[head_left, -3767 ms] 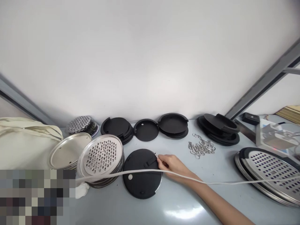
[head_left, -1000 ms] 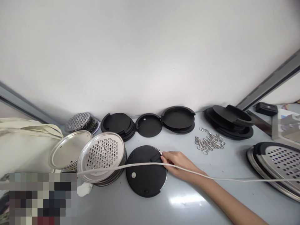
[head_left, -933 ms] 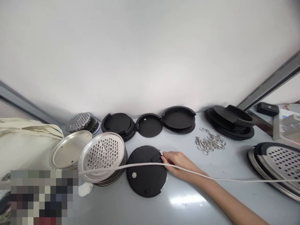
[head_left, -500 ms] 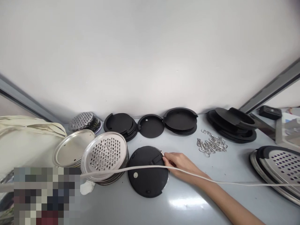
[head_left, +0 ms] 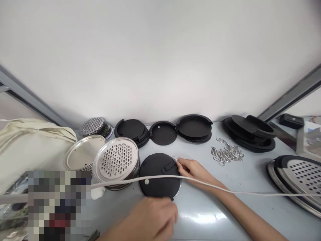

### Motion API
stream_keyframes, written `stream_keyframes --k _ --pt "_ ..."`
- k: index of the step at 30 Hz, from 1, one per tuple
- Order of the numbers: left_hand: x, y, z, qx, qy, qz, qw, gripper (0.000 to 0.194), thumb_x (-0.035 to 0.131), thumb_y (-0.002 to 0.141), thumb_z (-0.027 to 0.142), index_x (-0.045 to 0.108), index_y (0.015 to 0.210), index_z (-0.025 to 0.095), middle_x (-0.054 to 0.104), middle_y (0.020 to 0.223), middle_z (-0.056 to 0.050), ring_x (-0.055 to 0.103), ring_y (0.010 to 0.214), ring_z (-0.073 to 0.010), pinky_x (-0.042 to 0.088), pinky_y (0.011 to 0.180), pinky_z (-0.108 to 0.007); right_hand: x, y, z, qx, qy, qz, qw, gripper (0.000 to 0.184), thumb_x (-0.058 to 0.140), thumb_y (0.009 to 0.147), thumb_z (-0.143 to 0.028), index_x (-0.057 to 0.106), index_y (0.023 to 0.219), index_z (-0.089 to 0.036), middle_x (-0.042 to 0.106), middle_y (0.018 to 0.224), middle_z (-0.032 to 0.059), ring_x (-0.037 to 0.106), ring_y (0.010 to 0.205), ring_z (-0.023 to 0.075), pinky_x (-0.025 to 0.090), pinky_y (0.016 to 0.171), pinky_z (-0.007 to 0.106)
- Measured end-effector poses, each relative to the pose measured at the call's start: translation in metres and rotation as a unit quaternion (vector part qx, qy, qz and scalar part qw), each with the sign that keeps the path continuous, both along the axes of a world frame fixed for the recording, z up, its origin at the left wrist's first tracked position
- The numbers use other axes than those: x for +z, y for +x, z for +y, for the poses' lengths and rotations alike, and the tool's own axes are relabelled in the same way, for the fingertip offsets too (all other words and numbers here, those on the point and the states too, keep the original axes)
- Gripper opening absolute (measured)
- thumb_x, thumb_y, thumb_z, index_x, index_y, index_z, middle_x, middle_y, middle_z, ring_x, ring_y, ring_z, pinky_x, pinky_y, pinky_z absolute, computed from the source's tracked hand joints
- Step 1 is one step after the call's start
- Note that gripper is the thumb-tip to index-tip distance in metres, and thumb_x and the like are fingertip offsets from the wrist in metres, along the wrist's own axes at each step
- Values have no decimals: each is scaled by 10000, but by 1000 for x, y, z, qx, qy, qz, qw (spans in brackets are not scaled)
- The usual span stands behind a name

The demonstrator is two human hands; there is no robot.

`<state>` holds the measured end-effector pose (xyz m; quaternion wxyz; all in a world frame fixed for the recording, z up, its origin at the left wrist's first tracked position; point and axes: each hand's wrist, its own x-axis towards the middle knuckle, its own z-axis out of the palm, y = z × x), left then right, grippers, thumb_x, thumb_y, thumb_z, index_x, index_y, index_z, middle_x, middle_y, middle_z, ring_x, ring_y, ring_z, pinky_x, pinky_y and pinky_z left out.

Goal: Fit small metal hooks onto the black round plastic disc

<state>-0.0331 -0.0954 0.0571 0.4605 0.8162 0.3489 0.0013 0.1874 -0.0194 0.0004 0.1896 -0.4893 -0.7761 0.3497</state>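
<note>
Right now my right hand is pinching a small wire piece between thumb and fingertips, right by the far right rim of the black disc. The disc is lying flat on the table in front of me, and that seems to be leaving my fingers an easy way in at its edge. The pinch is looking light, probably because the wire is so thin. The small black strip on the disc is pointing toward those fingers, and a bright metal edge is showing along the disc's right side.

My left hand is blurring at the near rim, fingers curling inward; I can't tell whether it's gripping anything or touching the disc. It may be sitting there for steadying, being opposite my right.

The loose heap of wire pieces is lying beyond my right hand, likely for easy picking. The round perforated plates are standing stacked just left of the disc, presumably for saving space, and the black stacks are lining the wall, apparently leaving elbow room. A pale cord is crossing my view, over the disc and my right forearm.
</note>
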Motion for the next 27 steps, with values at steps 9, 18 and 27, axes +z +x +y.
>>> stream_keyframes --k 9,18,27 --pt "-19 30 54 154 358 128 912 170 415 889 347 439 944 188 513 914 -46 543 759 -187 391 595 -281 0 3 3 18 11 3 1000 262 338 907 -240 332 649 -197 399 573 -49 365 535 98 273 523 224" --pt "-40 40 76 155 406 74 897 80 451 870 281 424 875 206 523 867 -12 544 747 -162 400 623 -277 1 4 3 24 36 -16 999 270 351 894 -230 353 627 -192 411 563 -50 362 538 98 275 534 224" --pt "-41 30 71 140 407 11 902 56 471 851 250 445 880 210 529 880 0 548 702 -142 396 612 -264 7 1 -2 34 46 -24 998 300 307 922 -278 415 655 -193 484 622 -22 450 595 128 329 588 247"
